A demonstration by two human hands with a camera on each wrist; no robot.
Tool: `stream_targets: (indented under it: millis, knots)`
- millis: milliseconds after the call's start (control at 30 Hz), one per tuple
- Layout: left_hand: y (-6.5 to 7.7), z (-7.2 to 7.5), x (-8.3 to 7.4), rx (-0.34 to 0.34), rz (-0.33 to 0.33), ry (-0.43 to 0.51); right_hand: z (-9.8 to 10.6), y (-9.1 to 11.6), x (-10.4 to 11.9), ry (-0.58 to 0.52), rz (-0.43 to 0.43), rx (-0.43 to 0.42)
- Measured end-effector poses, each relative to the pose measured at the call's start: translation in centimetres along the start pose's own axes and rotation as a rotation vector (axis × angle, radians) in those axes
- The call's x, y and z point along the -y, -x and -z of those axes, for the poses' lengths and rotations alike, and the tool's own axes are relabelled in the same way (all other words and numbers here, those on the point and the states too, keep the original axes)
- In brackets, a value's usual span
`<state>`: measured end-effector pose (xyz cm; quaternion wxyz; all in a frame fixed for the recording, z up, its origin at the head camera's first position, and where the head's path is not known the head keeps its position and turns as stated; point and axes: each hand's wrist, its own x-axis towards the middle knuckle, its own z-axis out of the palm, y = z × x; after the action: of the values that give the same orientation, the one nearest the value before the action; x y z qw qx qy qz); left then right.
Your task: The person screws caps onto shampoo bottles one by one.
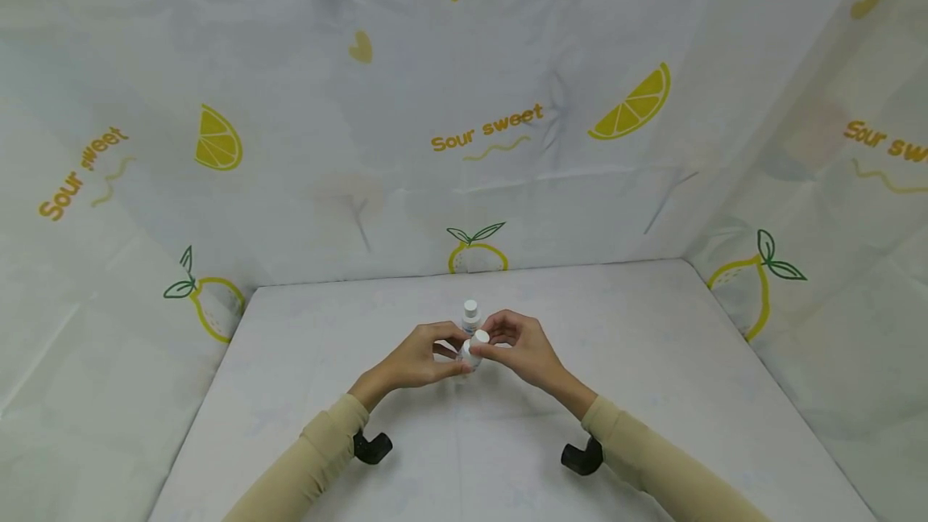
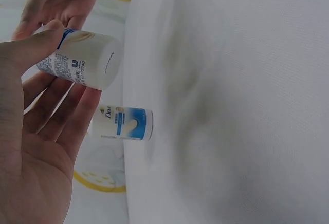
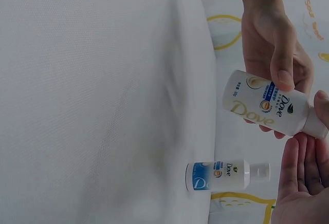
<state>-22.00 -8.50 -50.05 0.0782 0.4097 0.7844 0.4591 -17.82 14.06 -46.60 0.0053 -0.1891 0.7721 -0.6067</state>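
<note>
My left hand [image 1: 424, 357] grips a small white Dove bottle [image 3: 264, 103] round its body, thumb on one side and fingers behind. The bottle is lifted off the table and slightly tilted, its flat base showing in the left wrist view. At its top, my right hand [image 1: 528, 349] pinches the white cap [image 3: 314, 123] between thumb and fingers. Just beyond both hands a second Dove bottle [image 3: 221, 175], white with a blue lower part, stands upright on the table with its cap on.
A white cloth covers the table [image 1: 652, 361]. White sheeting [image 1: 312, 143] printed with lemons rises at the back and both sides. Below each sleeve a black curved piece [image 1: 373, 448] sticks out at the wrist.
</note>
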Motion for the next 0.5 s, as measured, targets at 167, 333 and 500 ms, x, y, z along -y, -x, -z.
stream_targets:
  millis: [167, 333, 500]
  knots:
    - [0.0, 0.0, 0.1, -0.003, 0.011, 0.003, 0.1, 0.0, 0.2, 0.012, 0.014, 0.013]
    - [-0.1, 0.1, 0.2, 0.002, 0.013, 0.011, 0.4, -0.4, -1.5, 0.001, 0.008, 0.047]
    - [-0.1, 0.2, 0.3, 0.021, 0.017, 0.026, 1.3, -0.5, -1.9, -0.094, 0.018, 0.171]
